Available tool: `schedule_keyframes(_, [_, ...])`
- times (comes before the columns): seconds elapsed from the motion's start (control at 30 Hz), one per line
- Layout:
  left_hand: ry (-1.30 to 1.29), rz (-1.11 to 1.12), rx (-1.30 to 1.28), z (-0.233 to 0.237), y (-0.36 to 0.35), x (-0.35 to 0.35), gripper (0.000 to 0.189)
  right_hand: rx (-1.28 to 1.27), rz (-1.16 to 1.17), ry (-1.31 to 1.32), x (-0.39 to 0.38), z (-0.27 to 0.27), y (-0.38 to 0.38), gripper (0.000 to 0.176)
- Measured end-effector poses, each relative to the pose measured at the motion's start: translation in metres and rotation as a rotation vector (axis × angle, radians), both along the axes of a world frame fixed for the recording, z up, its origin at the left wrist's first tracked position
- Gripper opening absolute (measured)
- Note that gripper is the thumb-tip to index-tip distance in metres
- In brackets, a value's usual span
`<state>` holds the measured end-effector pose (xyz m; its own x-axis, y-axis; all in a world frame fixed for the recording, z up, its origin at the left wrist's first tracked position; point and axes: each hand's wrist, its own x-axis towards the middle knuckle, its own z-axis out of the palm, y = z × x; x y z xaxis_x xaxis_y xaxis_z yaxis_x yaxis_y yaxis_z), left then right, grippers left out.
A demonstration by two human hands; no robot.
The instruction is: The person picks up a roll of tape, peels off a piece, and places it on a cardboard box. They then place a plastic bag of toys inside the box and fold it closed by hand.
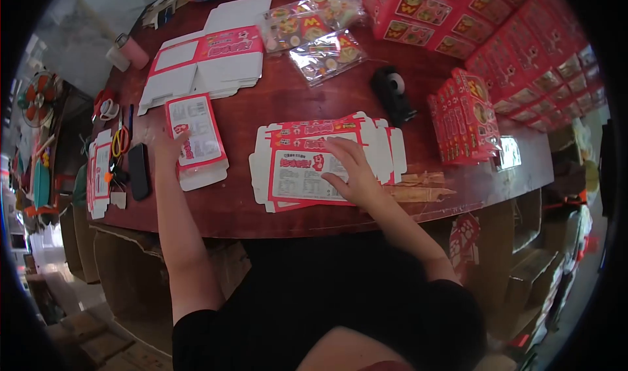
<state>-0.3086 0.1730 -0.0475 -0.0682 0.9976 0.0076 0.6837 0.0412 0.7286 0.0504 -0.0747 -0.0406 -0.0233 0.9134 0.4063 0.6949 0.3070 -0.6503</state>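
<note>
My right hand lies with fingers apart on the right part of a stack of flat pink-and-white printed cartons near the table's front edge. My left hand touches the left edge of another printed carton stack. Its thumb shows over the print, while the other fingers are blurred and partly hidden, so its grip is unclear. Left of that hand lie a black phone and yellow-handled scissors.
Unfolded cartons lie at the back left, clear packets at the back middle. A black tape dispenser stands left of upright pink boxes. Large pink box stacks rise at the back right. Brown strips lie near the front edge.
</note>
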Motion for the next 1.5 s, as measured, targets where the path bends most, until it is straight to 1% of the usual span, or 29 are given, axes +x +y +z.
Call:
schedule_keyframes(0.03, [-0.135,0.035,-0.020,0.015,-0.003,0.001,0.061,-0.007,-0.012,0.047,-0.001,-0.002,-0.001,0.069])
schedule_keyframes(0.07, [-0.143,0.017,-0.049,0.048,-0.024,0.017,0.052,-0.014,-0.021,0.094,-0.003,-0.003,-0.001,0.073])
schedule_keyframes(0.17, [-0.485,-0.183,0.033,0.081,-0.077,0.059,0.052,0.071,-0.131,0.277,-0.010,0.015,0.009,0.087])
schedule_keyframes(0.23, [-0.549,-0.308,0.094,0.072,-0.119,0.101,0.061,-0.032,-0.026,0.739,-0.007,0.024,0.017,0.091])
schedule_keyframes(0.27, [-0.593,-0.463,0.068,0.054,-0.134,0.118,0.078,-0.089,0.036,0.968,-0.006,0.028,0.023,0.093])
schedule_keyframes(0.3, [-0.588,-0.560,-0.215,0.061,-0.156,0.135,0.095,-0.130,0.115,1.091,-0.001,0.031,0.026,0.089])
schedule_keyframes(0.37, [-0.445,-0.735,-0.067,0.046,-0.177,0.165,0.104,-0.164,0.057,0.990,0.008,0.030,0.028,0.085])
schedule_keyframes(0.43, [-0.593,-0.722,-0.165,0.044,-0.176,0.181,0.107,-0.220,0.033,0.929,0.010,0.032,0.018,0.070])
schedule_keyframes(0.47, [-0.711,-0.693,-0.151,0.038,-0.172,0.188,0.098,-0.248,0.017,0.850,0.013,0.031,0.013,0.064])
schedule_keyframes(0.53, [-0.710,-0.677,-0.089,0.025,-0.169,0.201,0.080,-0.184,-0.080,0.822,0.014,0.009,0.012,0.037])
schedule_keyframes(0.57, [-0.731,-0.646,-0.079,0.025,-0.173,0.206,0.054,-0.225,-0.084,0.851,0.017,0.006,0.008,0.031])
schedule_keyframes(0.63, [-0.699,-0.610,-0.071,0.017,-0.173,0.215,0.040,-0.209,-0.066,0.867,0.023,-0.007,0.006,0.024])
schedule_keyframes(0.67, [-0.675,-0.562,-0.135,0.018,-0.173,0.217,0.034,-0.207,-0.078,0.815,0.027,-0.011,0.005,0.024])
schedule_keyframes(0.7, [-0.577,-0.570,0.074,0.011,-0.168,0.219,0.033,-0.204,-0.095,0.763,0.031,-0.012,0.005,0.025])
schedule_keyframes(0.73, [-0.476,-0.578,0.280,0.002,-0.160,0.223,0.032,-0.093,-0.156,0.729,0.032,-0.019,0.007,0.022])
schedule_keyframes(0.77, [-0.528,-0.577,0.314,-0.006,-0.160,0.225,0.031,0.014,-0.224,0.688,0.034,-0.027,0.011,0.019])
schedule_keyframes(0.8, [-0.579,-0.577,0.350,-0.004,-0.160,0.228,0.030,0.044,-0.218,0.846,0.028,-0.021,0.011,0.017])
schedule_keyframes(0.83, [-0.782,-0.565,0.212,-0.001,-0.167,0.229,0.029,0.077,-0.213,1.002,0.024,-0.017,0.011,0.015])
schedule_keyframes(0.87, [-0.983,-0.546,0.067,0.002,-0.170,0.231,0.029,0.105,-0.196,0.973,0.024,-0.016,0.011,0.015])
schedule_keyframes(0.93, [-0.749,-0.662,0.269,-0.002,-0.163,0.225,0.026,0.162,-0.163,0.915,0.027,-0.015,0.014,0.017])
schedule_keyframes(0.97, [-0.626,-0.715,0.369,-0.003,-0.158,0.221,0.025,0.162,-0.129,0.687,0.036,-0.021,0.014,0.014])
schedule_keyframes(1.07, [-0.710,-0.606,-0.026,0.009,-0.152,0.221,0.022,0.095,-0.182,0.761,0.032,-0.019,0.019,0.011])
schedule_keyframes(1.1, [-0.751,-0.546,0.019,0.022,-0.153,0.226,0.021,0.043,-0.239,0.866,0.026,-0.010,0.020,0.009])
schedule_keyframes(1.17, [-0.692,-0.477,-0.140,0.036,-0.150,0.227,0.020,-0.059,-0.354,1.074,0.014,0.013,0.021,0.008])
schedule_keyframes(1.2, [-0.661,-0.442,-0.217,0.040,-0.149,0.227,0.019,-0.070,-0.343,1.129,0.015,0.011,0.023,0.008])
schedule_keyframes(1.3, [-0.639,-0.501,-0.336,0.049,-0.148,0.222,0.022,-0.097,-0.291,1.280,0.023,0.006,0.028,0.008])
schedule_keyframes(1.4, [-0.629,-0.806,-0.145,0.046,-0.146,0.210,0.025,-0.139,-0.216,1.379,0.033,0.005,0.029,0.007])
schedule_keyframes(1.47, [-0.555,-0.834,-0.187,0.053,-0.148,0.202,0.028,-0.215,-0.171,1.412,0.040,0.005,0.027,0.011])
schedule_keyframes(1.5, [-0.517,-0.848,-0.207,0.055,-0.148,0.199,0.029,-0.268,-0.113,1.257,0.045,0.006,0.024,0.016])
